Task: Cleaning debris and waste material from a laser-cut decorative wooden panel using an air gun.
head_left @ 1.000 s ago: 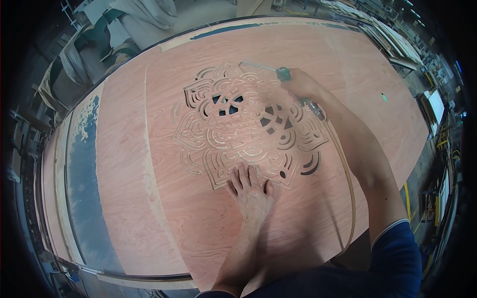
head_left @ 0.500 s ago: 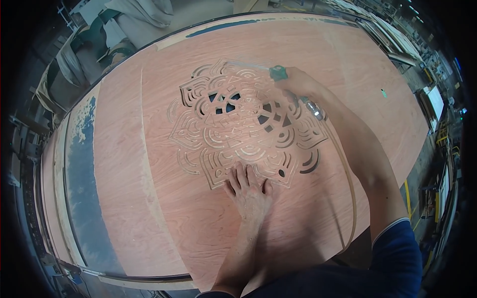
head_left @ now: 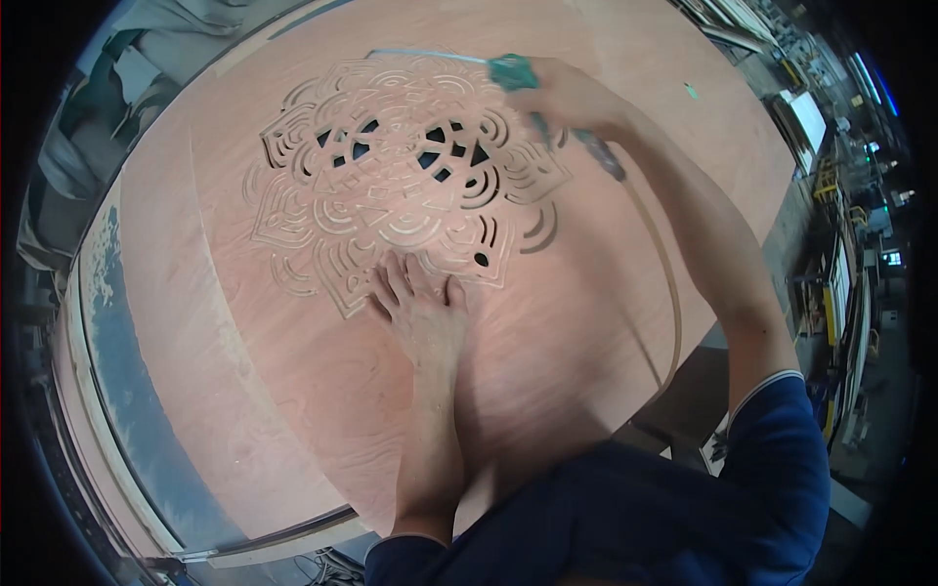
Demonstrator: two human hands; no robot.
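Note:
A reddish plywood sheet (head_left: 322, 396) carries a carved mandala-like pattern (head_left: 405, 230) of petals and curved grooves. Dark openings go through the pattern in two clusters near its middle, and a few more show along its right side. My left hand (head_left: 422, 303) lies flat with spread fingers on the pattern's near edge. At the far right of the pattern, my right hand (head_left: 572, 98) is closed around a green air blow gun (head_left: 513, 72). Its long thin nozzle points left over the far petals. Motion blurs the gun and the metal hose fitting (head_left: 601, 156) below my hand.
A tan air hose (head_left: 672, 283) runs from the fitting over the sheet to its near right edge. Along the left lies a blue-grey strip (head_left: 156, 410). Crumpled grey cloth (head_left: 191, 49) hangs at the far left; stacked boards (head_left: 718, 24) stand at the far right.
The view has shifted, so sheet and hands sit further up and left. Openings right of the pattern's middle look darker. My left hand keeps its place on the pattern; my right still grips the blow gun.

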